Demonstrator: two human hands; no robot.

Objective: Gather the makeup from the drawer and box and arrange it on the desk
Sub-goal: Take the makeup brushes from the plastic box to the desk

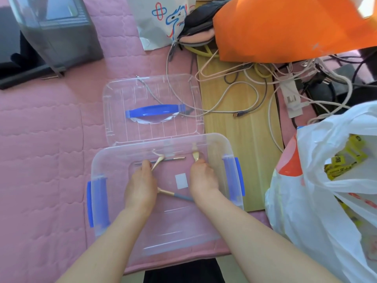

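Both forearms slope into the clear box [126, 149], the left hand [140, 184] pinching a gold-ferruled brush [158, 161] by the box's far wall, the right hand [203, 176] curling its fingers round a second brush [195, 155] toward its far right corner. Best to lift both straight up over the rim, then return for the grey-handled brush [176, 195] on the box floor between the wrists.

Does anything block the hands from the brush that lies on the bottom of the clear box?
Nothing visible does. The lid lies open behind, and the loose brush lies bare between the hands. But the left hand grips a second brush and the right hand a third brush.
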